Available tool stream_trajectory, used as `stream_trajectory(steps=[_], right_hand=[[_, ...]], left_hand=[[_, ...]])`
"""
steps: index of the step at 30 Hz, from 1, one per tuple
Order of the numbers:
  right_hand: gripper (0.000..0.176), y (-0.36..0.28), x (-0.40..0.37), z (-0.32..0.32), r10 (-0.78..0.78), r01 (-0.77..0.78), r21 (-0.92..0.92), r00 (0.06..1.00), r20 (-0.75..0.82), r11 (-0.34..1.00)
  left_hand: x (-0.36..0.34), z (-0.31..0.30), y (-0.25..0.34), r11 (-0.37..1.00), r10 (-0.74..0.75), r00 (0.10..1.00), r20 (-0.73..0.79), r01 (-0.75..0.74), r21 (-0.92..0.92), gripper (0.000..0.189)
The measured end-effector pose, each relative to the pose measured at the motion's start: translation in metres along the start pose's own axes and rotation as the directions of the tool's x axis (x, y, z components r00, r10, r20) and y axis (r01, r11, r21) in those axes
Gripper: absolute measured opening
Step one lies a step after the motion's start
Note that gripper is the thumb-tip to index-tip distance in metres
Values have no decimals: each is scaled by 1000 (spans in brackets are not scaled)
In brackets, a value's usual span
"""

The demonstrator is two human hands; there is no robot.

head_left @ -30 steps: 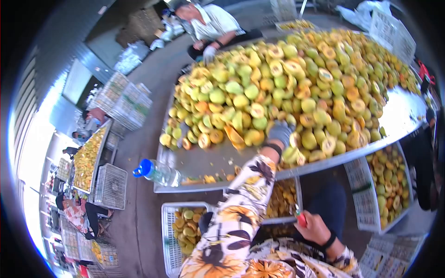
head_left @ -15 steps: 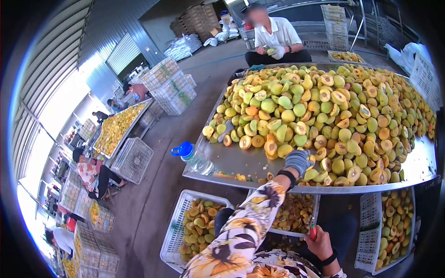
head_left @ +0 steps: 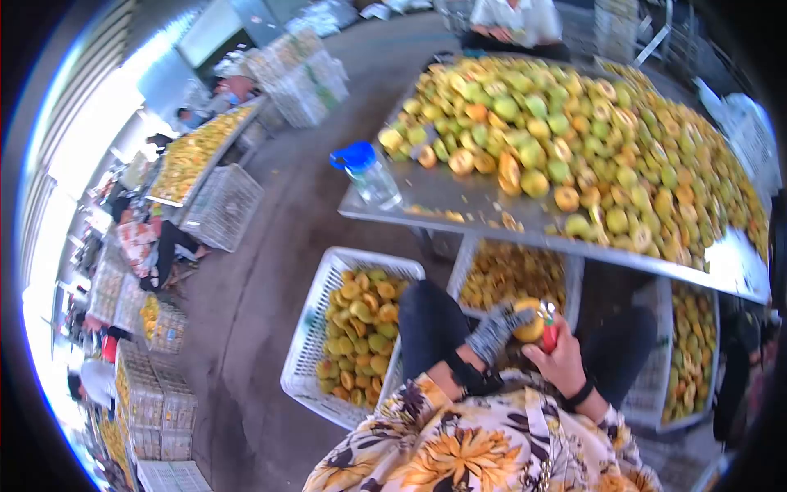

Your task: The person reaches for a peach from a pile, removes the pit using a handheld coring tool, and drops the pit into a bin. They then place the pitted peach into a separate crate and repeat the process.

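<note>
My left hand, in a grey glove, grips a yellow peach above my lap. My right hand is bare and closed around a red-handled tool, whose shiny metal end touches or nearly touches the peach. Whether the peach is whole or halved is hard to see. Just beyond my hands, a white crate under the table edge contains small brownish-orange pieces. A large heap of whole and cut peaches covers much of the metal table ahead.
A water bottle with a blue lid stands at the table's left corner. Crates of peaches flank my legs, one left and one right. Across the table sits a co-worker. Stacked crates and other workers are farther left.
My left hand has come back from the heap to my lap and now holds a peach. My right hand has brought the red-handled tool up beside it. The view has tilted down.
</note>
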State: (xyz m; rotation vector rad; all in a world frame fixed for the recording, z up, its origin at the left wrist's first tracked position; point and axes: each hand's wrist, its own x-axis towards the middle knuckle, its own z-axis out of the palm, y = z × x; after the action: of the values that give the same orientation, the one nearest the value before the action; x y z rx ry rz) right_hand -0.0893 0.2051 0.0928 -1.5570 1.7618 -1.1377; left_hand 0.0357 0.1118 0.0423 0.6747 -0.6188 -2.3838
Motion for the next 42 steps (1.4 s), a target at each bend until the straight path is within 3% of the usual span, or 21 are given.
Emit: stream_trajectory(steps=[1, 3, 5, 11, 13, 16, 17, 21, 23, 25, 28, 29, 30, 31, 32, 33, 35, 38, 42], right_hand=[[61, -7, -6, 3, 27, -27, -7, 1000, -6, 1000], [63, -2, -16, 5, 25, -22, -102, 999, 26, 995], [59, -4, -25, 5, 43, -43, -41, 999, 13, 998], [40, 7, -32, -6, 56, -53, 30, 991, -123, 998], [29, -5, -32, -13, 277, -238, 286, 955, -103, 928], [26, 15, -34, -19, 251, -227, 272, 966, -57, 935], [27, 16, -36, -20, 245, -225, 299, 969, -31, 927], [29, 17, -38, -18, 188, -166, 300, 981, -46, 939], [29, 3, -37, -29, 359, -355, 379, 931, 62, 855], [28, 18, -34, -23, 329, -313, 409, 944, 30, 858], [29, 28, -36, -28, 223, -221, 271, 974, 23, 937], [30, 27, -36, -28, 234, -240, 254, 971, 53, 937], [31, 24, -35, -27, 179, -172, 263, 984, 0, 949], [31, 23, -35, -25, 112, -94, 266, 992, -51, 959], [31, 29, -37, -22, 130, -119, 268, 991, -22, 956], [30, 31, -36, -20, 134, -131, 272, 991, 7, 953], [31, 27, -34, -23, 153, -153, 259, 988, 20, 954], [31, 30, -31, -27, 172, -196, 271, 979, 110, 942], [31, 32, -32, -29, 155, -176, 279, 983, 98, 944]], left_hand=[[-15, 7, 11, 992, 65, 994, 85, -74, 107, 28], [-18, 1, 14, 972, 78, 997, 15, -79, 221, 34], [-26, 10, 19, 938, 113, 988, 108, -142, 316, 41], [-33, 33, 15, 886, 44, 965, 259, -157, 437, 47], [-33, 34, 15, 806, 10, 954, 300, -185, 562, 43], [-35, 37, 5, 888, -51, 967, 248, -70, 455, 37], [-31, 28, -2, 895, -13, 959, 282, -114, 431, 30], [-27, 35, -5, 843, -3, 974, 225, -119, 525, 19], [-27, 40, -4, 816, -25, 977, 213, -103, 569, 18], [-30, 44, 2, 747, -32, 979, 200, -110, 656, 22], [-25, 38, 2, 512, -70, 958, 277, -204, 835, 30], [-20, 29, -6, 747, -79, 955, 287, -134, 651, 29], [-20, 31, -1, 674, -98, 948, 303, -161, 721, 30], [-23, 35, 3, 695, -129, 963, 238, -83, 714, 32], [-28, 33, 2, 466, 48, 905, 422, -394, 792, 32], [-31, 41, 8, 442, -2, 954, 299, -267, 856, 33], [-30, 44, 8, 742, -125, 989, 82, 38, 669, 37], [-32, 54, 19, 679, -231, 973, -20, 176, 713, 41], [-29, 55, 11, 697, -151, 988, 29, 86, 712, 44]])
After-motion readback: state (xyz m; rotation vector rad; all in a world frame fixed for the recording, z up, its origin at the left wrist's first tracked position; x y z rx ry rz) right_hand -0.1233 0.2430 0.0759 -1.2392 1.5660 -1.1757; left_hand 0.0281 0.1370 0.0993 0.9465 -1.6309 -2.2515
